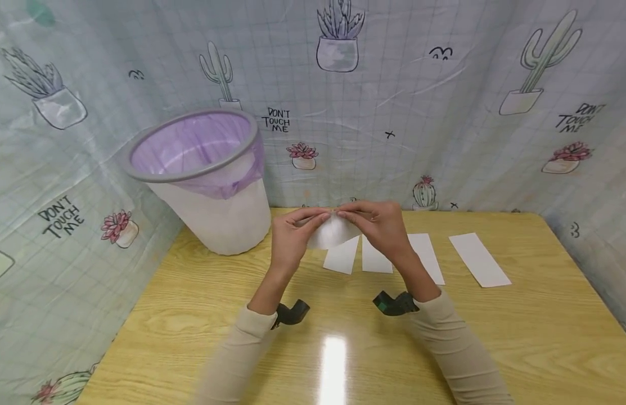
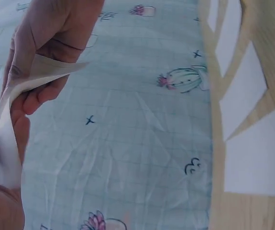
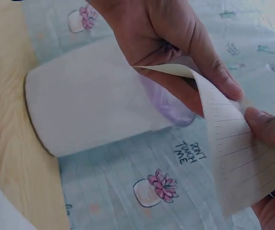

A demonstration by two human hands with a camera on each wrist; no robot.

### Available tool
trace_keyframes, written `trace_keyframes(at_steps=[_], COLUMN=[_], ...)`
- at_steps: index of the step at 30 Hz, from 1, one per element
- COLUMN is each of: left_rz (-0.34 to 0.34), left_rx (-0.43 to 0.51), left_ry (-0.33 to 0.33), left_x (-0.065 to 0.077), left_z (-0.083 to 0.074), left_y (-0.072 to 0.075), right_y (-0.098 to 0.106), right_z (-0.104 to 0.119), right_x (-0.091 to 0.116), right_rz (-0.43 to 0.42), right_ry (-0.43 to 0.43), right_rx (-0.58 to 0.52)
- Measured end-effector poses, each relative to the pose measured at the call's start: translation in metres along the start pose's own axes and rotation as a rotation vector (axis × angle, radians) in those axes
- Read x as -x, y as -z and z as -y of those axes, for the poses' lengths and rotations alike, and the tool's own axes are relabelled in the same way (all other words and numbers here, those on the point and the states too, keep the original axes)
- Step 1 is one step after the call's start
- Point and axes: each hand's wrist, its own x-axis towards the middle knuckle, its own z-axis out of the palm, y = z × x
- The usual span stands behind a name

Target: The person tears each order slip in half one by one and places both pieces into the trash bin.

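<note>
Near the frame's centre, a lined paper (image 1: 334,233) is pinched by the left hand (image 1: 288,235) and right hand (image 1: 381,225) together, seemingly for tearing, or possibly folding, with steady, opposed fingers probably called for.

Lined paper (image 3: 231,153) between fingers (image 3: 215,72), white bin (image 3: 91,98) and purple liner (image 3: 168,108) beyond, plant-print cloth (image 3: 108,191) behind.

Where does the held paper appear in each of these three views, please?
Head: the held paper is central, pinched by the left hand and right hand.
Left wrist: the held paper is at the left edge.
Right wrist: the held paper is right of centre.
Shared landmark: the plant-print cloth, in all three.
</note>
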Motion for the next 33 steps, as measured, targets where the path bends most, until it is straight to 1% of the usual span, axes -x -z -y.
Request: trace_keyframes(at_steps=[2, 4, 6, 9, 12, 14, 16, 19, 20, 22, 24, 27, 29, 33], left_rz=[-0.022, -0.037, -0.033, -0.003, 0.062, 0.127, 0.206, 0.314, 0.340, 0.373, 0.385, 0.379, 0.373, 0.359], left_rx=[0.027, 0.031, -0.002, -0.053, -0.098, -0.140, -0.186, -0.232, -0.247, -0.242, -0.219, -0.176, -0.141, -0.110], left_ry=[0.009, 0.005, -0.017, -0.032, -0.019, -0.009, -0.004, 0.010, 0.014, 0.038, 0.066, 0.085, 0.081, 0.049], left_x=[-0.001, -0.002, -0.002, -0.002, -0.002, -0.001, 0.000, 0.001, 0.001, 0.000, 0.000, 0.001, 0.002, 0.003], left_z=[-0.002, -0.004, -0.008, -0.012, -0.017, -0.020, -0.022, -0.023, -0.023, -0.019, -0.015, -0.008, -0.007, -0.008], left_y=[-0.003, -0.005, -0.005, -0.003, 0.002, 0.006, 0.010, 0.014, 0.016, 0.019, 0.023, 0.027, 0.028, 0.029], right_y=[0.000, 0.001, 0.002, 0.006, 0.011, 0.017, 0.023, 0.034, 0.037, 0.043, 0.048, 0.055, 0.059, 0.065], right_z=[0.003, 0.005, 0.007, 0.008, 0.009, 0.011, 0.013, 0.016, 0.017, 0.019, 0.021, 0.025, 0.027, 0.028], right_x=[0.001, 0.001, 0.001, 0.001, 0.001, 0.002, 0.004, 0.008, 0.009, 0.010, 0.012, 0.014, 0.015, 0.016], right_rz=[-0.032, -0.059, -0.067, -0.043, 0.022, 0.078, 0.139, 0.215, 0.231, 0.252, 0.257, 0.251, 0.240, 0.174], right_ry=[-0.032, -0.060, -0.064, -0.063, -0.096, -0.122, -0.129, -0.081, -0.062, -0.033, -0.019, -0.025, -0.029, -0.023], right_rx=[-0.051, -0.086, -0.088, -0.079, -0.106, -0.110, -0.090, -0.020, 0.007, 0.053, 0.092, 0.144, 0.169, 0.146])
